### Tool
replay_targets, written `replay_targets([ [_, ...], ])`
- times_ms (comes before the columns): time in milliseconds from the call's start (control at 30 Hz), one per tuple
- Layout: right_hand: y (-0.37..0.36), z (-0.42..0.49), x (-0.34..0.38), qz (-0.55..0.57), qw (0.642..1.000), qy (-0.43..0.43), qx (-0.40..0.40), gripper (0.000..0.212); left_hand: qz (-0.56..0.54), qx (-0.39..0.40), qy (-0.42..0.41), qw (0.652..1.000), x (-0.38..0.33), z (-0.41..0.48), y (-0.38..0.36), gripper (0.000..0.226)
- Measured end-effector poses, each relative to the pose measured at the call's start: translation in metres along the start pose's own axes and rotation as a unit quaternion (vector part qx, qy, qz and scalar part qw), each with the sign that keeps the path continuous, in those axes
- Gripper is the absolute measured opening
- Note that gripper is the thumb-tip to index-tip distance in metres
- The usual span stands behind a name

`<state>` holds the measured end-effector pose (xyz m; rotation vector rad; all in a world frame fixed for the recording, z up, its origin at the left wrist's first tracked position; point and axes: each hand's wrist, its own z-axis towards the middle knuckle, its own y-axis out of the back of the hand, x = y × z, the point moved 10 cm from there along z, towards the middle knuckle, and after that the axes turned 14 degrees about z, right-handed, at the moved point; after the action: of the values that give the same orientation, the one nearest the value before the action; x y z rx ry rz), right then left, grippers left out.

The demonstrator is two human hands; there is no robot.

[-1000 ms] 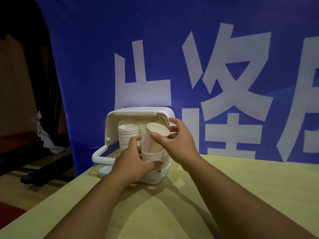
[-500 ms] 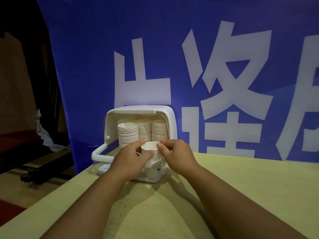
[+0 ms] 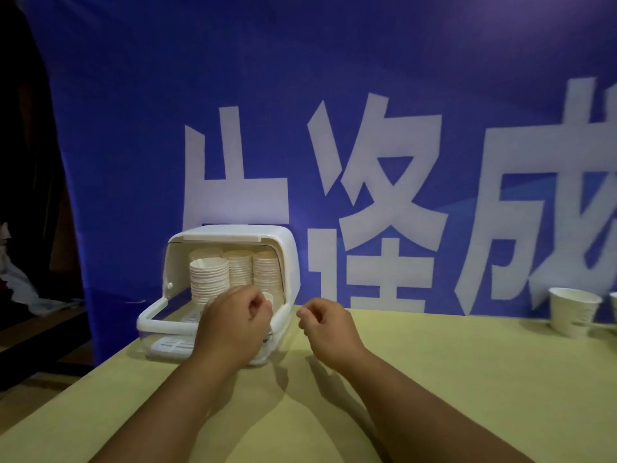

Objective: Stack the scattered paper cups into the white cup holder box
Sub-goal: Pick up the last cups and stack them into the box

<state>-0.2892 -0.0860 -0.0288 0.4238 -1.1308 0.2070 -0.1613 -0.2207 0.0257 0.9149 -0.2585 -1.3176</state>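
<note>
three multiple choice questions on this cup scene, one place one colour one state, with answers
1. Where does the loose paper cup stand?
A on a shelf
B on the floor
C on the table, far right

2. What colour is the banner?
A blue with white characters
B red
C plain green

3. What does the right hand hold?
A a cup
B nothing
C a lid

Answers:
1 C: it stands upright on the tabletop near the right edge.
2 A: the cloth is blue with big white characters.
3 B: its curled fingers touch no object.
</note>
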Motion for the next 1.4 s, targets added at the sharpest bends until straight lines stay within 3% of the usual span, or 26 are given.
replay_targets([
  [233, 0.1, -0.055, -0.01, -0.051, 0.996, -0.046, -0.052, 0.013, -0.016, 0.177, -0.025, 0.984, -0.084, -0.042, -0.044, 0.022],
  [567, 0.287, -0.172, -0.048, -0.16, 0.969, -0.157, -0.101, 0.014, -0.129, 0.336, -0.077, 0.93, -0.261, -0.147, -0.107, 0.013],
  [733, 0.385, -0.22, -0.056, -0.262, 0.938, -0.16, -0.163, 0.016, -0.175, 0.364, -0.103, 0.909, -0.354, -0.191, -0.135, 0.002],
  [833, 0.435, -0.236, -0.07, -0.29, 0.916, -0.198, -0.194, 0.018, -0.176, 0.358, -0.104, 0.911, -0.397, -0.204, -0.153, 0.011],
  [1000, 0.513, -0.24, -0.093, -0.323, 0.881, -0.243, -0.246, 0.061, -0.138, 0.352, -0.177, 0.909, -0.464, -0.212, -0.178, 0.051],
  [1133, 0.562, -0.227, -0.111, -0.272, 0.893, -0.227, -0.279, 0.119, -0.053, 0.333, -0.261, 0.905, -0.512, -0.207, -0.201, 0.076],
  [1200, 0.577, -0.218, -0.114, -0.252, 0.9, -0.202, -0.293, 0.138, -0.032, 0.31, -0.287, 0.906, -0.533, -0.198, -0.214, 0.08],
  [1400, 0.61, -0.195, -0.125, -0.252, 0.902, -0.171, -0.305, 0.142, -0.029, 0.27, -0.27, 0.924, -0.582, -0.16, -0.26, 0.091],
])
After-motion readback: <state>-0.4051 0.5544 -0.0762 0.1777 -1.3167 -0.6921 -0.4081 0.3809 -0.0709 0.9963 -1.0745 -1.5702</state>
